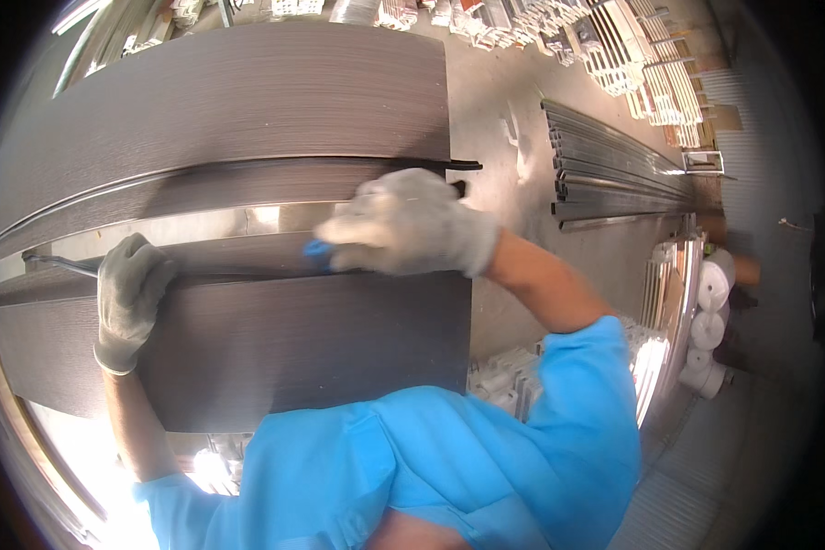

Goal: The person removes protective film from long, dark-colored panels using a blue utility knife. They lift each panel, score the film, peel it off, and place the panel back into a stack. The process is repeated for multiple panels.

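Two dark brown wood-grain panels, a near panel [321, 344] and a far panel [247, 101], lie side by side with a narrow gap between them. My left hand [130, 302], in a grey glove, is closed at the near panel's far edge, on a thin black strip [62, 263] that runs into its fingers. Blurred by motion, my gloved right hand [403, 225] grips a small blue tool [317, 255] over the same edge, farther right. Most of the tool is hidden by the fingers. Another black strip [293, 163] runs along the far panel and sticks out past its right end.
A stack of long grey metal profiles [614, 174] lies on the floor to the right. Racks with white profiles [637, 73] stand at the far right. White rolls [710, 298] sit by the right wall. More white pieces [509, 380] are near my right side.
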`<state>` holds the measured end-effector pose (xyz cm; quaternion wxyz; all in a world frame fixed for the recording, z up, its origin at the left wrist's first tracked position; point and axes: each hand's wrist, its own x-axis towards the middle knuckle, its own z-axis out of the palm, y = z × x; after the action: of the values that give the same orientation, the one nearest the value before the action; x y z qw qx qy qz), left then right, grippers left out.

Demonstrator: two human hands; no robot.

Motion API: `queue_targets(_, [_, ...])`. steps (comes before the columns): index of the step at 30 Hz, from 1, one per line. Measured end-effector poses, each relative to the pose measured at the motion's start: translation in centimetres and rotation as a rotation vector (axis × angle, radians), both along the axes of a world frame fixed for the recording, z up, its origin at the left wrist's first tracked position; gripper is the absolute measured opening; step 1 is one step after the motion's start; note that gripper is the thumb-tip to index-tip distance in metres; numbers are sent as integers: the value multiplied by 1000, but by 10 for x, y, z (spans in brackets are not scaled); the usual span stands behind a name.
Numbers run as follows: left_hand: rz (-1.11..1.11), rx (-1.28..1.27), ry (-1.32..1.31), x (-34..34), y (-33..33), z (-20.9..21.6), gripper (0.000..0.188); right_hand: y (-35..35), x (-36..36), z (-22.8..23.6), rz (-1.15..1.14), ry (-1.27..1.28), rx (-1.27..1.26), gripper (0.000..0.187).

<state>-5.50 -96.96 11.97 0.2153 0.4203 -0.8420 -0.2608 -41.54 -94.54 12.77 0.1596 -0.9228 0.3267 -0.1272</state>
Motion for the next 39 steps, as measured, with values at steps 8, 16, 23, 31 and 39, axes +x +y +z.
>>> queue_targets(8, [5, -11, -11, 2, 2, -3, 20, 68, -124, 40, -438, 234, 297, 30])
queue_targets(16, [15, -51, -34, 3, 3, -1, 18, 56, -117, 63, -431, 346, 301, 29])
queue_targets(23, [-30, -153, 5, 6, -1, -4, 14, 39, -68, 46, -312, 198, 221, 29])
queue_targets(31, [-4, -57, -48, 9, -2, -9, 20, -13, 70, 28, -115, 212, 210, 28])
queue_targets(39, [58, 275, 52, 71, -10, 16, 26, -21, 83, 28, -73, 171, 195, 28])
